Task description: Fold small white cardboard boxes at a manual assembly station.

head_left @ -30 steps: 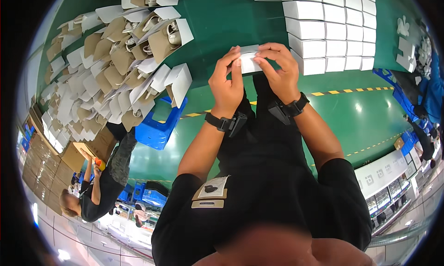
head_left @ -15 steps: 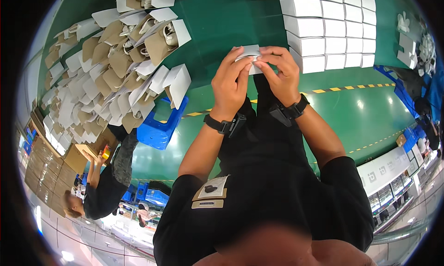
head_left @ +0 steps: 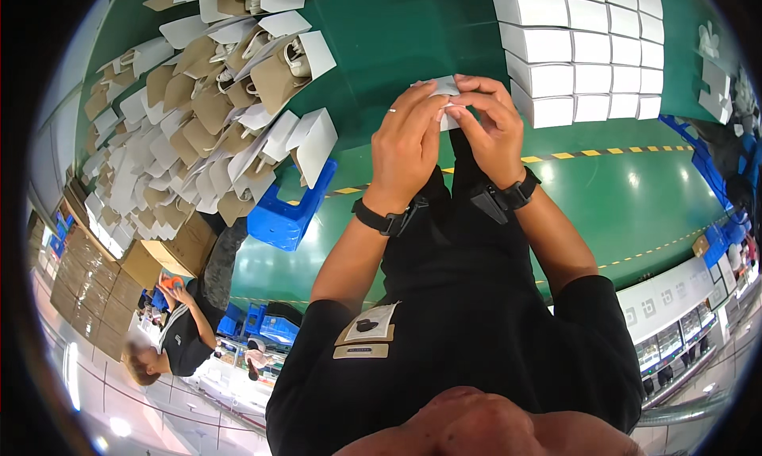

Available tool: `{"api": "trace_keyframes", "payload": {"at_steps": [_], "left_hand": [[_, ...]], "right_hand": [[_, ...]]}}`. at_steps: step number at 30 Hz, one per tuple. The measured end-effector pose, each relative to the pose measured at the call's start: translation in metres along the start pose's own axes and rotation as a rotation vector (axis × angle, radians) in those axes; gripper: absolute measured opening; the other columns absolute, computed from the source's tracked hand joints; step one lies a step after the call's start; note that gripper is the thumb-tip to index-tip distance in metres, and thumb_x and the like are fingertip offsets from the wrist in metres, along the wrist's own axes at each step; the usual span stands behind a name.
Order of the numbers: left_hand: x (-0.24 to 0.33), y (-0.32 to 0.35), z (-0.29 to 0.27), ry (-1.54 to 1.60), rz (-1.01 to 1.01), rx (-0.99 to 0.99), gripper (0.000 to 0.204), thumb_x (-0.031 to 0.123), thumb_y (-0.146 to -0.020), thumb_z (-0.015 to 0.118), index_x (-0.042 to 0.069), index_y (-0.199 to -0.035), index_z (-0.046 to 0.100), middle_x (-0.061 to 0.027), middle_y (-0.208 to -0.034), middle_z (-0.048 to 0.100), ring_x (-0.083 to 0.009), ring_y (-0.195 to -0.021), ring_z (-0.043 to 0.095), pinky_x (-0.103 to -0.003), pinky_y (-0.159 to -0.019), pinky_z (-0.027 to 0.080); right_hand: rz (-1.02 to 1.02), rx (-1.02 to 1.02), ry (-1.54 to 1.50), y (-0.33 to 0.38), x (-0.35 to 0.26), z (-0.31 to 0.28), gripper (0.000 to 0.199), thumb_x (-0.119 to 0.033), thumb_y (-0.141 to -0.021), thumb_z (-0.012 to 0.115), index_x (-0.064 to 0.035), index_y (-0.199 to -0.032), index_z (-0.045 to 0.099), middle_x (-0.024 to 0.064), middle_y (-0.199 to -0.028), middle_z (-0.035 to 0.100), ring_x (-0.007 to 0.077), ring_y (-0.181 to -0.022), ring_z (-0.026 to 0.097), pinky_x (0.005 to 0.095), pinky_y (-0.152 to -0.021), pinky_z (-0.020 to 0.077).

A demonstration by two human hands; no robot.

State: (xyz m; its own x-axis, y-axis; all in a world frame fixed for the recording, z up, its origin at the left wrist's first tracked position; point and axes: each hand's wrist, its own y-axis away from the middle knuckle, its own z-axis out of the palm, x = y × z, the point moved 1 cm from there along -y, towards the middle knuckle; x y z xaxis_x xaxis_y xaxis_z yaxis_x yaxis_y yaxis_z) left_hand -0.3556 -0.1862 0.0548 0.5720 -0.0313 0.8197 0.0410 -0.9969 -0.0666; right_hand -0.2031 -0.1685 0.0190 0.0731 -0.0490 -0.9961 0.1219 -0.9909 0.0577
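My left hand (head_left: 403, 150) and my right hand (head_left: 496, 134) meet at the near edge of the green table. Between their fingertips is a small white and pale grey flat piece (head_left: 447, 85), perhaps a folded card or small packet; the fingers cover much of it, so its kind is not clear. Both hands are closed on it, thumbs toward me. To the left lie many open white cartons (head_left: 278, 79) with brown insides, several holding white items with cords. On the right stand rows of closed white boxes (head_left: 548, 79).
A blue plastic stool (head_left: 278, 224) stands below the table's left part. Further left, another person (head_left: 186, 329) holds an orange thing beside a brown cardboard box (head_left: 186, 246). Yellow and black tape (head_left: 587, 153) crosses the green floor (head_left: 603, 190). Blue crates (head_left: 718, 238) stand far right.
My hands stay on the small piece, the left fingers now covering more of it. The whole view has shifted slightly. The other person has turned and lowered the arms.
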Motion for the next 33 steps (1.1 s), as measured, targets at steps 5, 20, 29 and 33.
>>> {"api": "trace_keyframes", "payload": {"at_steps": [5,20,29,33], "left_hand": [[0.0,-0.003,0.002,0.016,-0.028,0.031,0.01,0.006,-0.097,0.065,0.005,-0.106,0.07,-0.0146,-0.114,0.073,-0.0356,-0.11,0.071,-0.041,-0.082,0.06],[0.002,-0.002,0.003,0.002,-0.019,0.017,0.009,0.004,-0.097,0.065,0.004,-0.105,0.068,-0.0149,-0.113,0.073,-0.0372,-0.11,0.071,-0.041,-0.086,0.059],[-0.002,0.002,0.004,0.025,-0.035,0.023,0.01,0.004,-0.097,0.065,0.003,-0.107,0.067,-0.0156,-0.112,0.073,-0.0382,-0.111,0.07,-0.042,-0.09,0.058],[-0.005,0.004,0.003,0.032,-0.035,0.011,0.013,0.005,-0.098,0.064,0.002,-0.111,0.065,-0.0161,-0.113,0.073,-0.0378,-0.111,0.07,-0.042,-0.09,0.058]], "right_hand": [[0.227,-0.041,-0.125,-0.006,-0.01,-0.001,0.018,0.008,-0.089,0.073,0.0016,-0.106,0.071,0.013,-0.129,0.059,0.0227,-0.12,0.062,0.0378,-0.104,0.052],[0.027,-0.044,0.028,-0.002,0.001,-0.008,0.018,0.006,-0.087,0.077,-0.0003,-0.103,0.071,0.0124,-0.125,0.061,0.0223,-0.116,0.064,0.0342,-0.099,0.0555],[0.055,-0.105,0.046,-0.008,-0.003,-0.008,0.017,-0.005,-0.084,0.083,-0.0045,-0.099,0.075,0.0088,-0.117,0.066,0.0216,-0.103,0.068,0.0328,-0.092,0.0543],[0.253,0.006,-0.318,-0.006,0.002,0.0,0.021,0.005,-0.091,0.073,0.0007,-0.111,0.067,0.0116,-0.126,0.061,0.0224,-0.121,0.062,0.0364,-0.106,0.0507]]}}
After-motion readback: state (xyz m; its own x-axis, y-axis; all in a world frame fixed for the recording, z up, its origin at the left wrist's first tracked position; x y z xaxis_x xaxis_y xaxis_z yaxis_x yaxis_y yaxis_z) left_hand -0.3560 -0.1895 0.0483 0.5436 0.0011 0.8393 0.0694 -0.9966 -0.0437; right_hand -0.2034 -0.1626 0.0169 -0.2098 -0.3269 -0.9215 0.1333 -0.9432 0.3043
